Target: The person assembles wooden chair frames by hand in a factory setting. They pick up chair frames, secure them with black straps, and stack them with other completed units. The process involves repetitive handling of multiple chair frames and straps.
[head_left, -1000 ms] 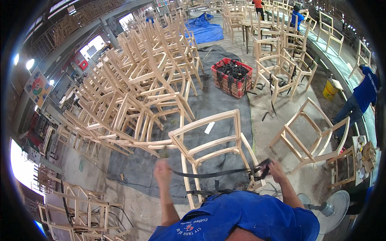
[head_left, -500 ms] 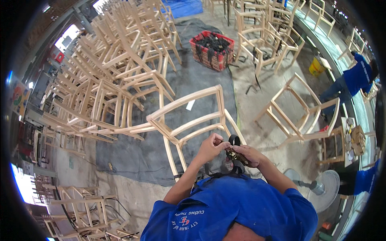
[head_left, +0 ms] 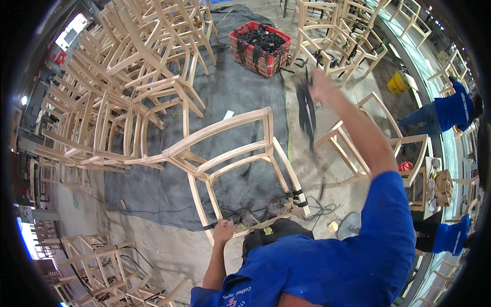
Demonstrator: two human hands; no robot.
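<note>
A pale wooden chair frame stands right in front of me, its backrest away from me. Black straps are wrapped round its near right corner, and another black band crosses its near left corner. My left hand is closed at that left corner; what its fingers hold is hidden. My right hand is raised far forward to the right, smeared by motion. Long black straps hang down from it, beside the chair.
A red basket full of black straps stands ahead on a dark floor sheet. Many stacked chair frames crowd the left. Another chair frame stands at right, with a yellow bucket and a person in blue beyond.
My hands were together over the near end of the chair, handling black straps. The right has swung forward and right with straps; the left has dropped to the chair's near left corner.
</note>
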